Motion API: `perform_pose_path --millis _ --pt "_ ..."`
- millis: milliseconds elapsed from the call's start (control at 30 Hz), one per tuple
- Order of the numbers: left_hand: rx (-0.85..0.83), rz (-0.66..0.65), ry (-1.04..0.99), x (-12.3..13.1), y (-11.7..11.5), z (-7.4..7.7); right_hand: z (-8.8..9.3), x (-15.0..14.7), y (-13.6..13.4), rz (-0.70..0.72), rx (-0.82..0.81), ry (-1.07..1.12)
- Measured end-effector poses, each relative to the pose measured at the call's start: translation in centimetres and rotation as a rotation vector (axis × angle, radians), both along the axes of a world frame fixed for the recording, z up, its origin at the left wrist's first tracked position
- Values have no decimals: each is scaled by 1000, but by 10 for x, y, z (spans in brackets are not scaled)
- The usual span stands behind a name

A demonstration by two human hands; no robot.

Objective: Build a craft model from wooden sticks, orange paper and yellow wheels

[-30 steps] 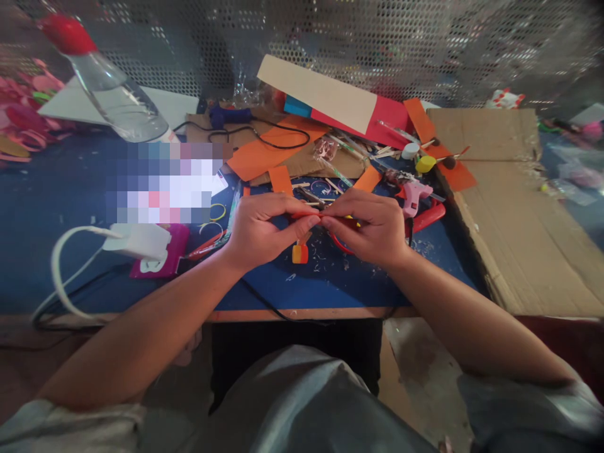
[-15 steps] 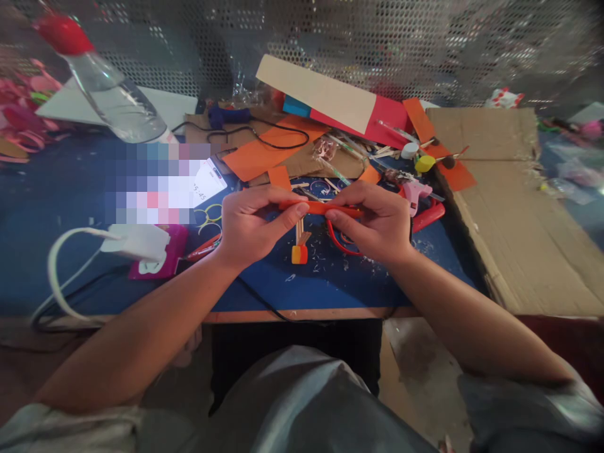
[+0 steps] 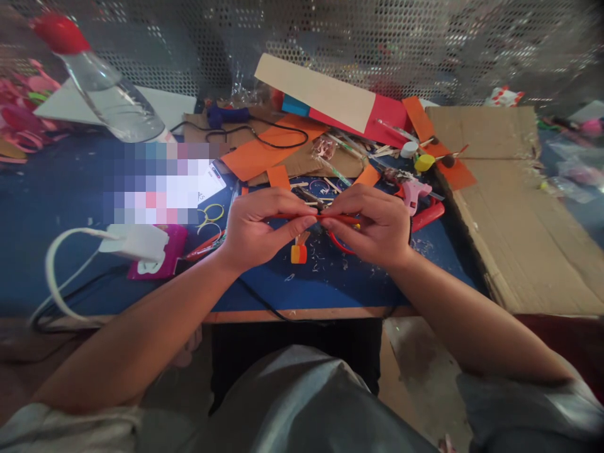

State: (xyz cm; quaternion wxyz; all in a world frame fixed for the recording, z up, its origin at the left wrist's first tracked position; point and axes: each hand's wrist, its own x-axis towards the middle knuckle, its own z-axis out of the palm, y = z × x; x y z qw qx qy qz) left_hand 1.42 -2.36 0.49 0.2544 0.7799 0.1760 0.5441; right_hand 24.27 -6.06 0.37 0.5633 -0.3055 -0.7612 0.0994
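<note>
Between both hands is a narrow orange strip, seen nearly edge-on, perhaps of paper or foam sheet. My left hand pinches one end between thumb and fingers. My right hand pinches it from the other side, the two thumb tips almost meeting at its middle. Below the strip, on the blue table, a small yellow-and-orange wrapped piece has thin sticks rising from it. Partly behind my right hand lies a red ring-shaped handle. White scraps are scattered around these.
A pink glue gun lies right of my right hand. Cardboard covers the right side. Orange sheets and a cream sheet lie behind. A bottle, a white charger and a lit phone are at left.
The orange strip has turned from showing its flat face to nearly edge-on. My fingertips have drawn closer together at its middle.
</note>
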Motion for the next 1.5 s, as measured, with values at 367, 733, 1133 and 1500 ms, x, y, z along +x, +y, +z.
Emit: perform_pose_path --millis 367,733,1133,1500 --pt "-76 91 14 -1 3 -1 -3 2 -4 -72 -143 44" --pt "-98 159 -20 -1 5 -4 -3 1 -5 -21 -31 101" --pt "-224 162 -137 -1 9 -9 -3 3 -4 -49 68 100" --pt "-473 71 -194 -3 13 -12 -7 5 -5 -82 98 102"
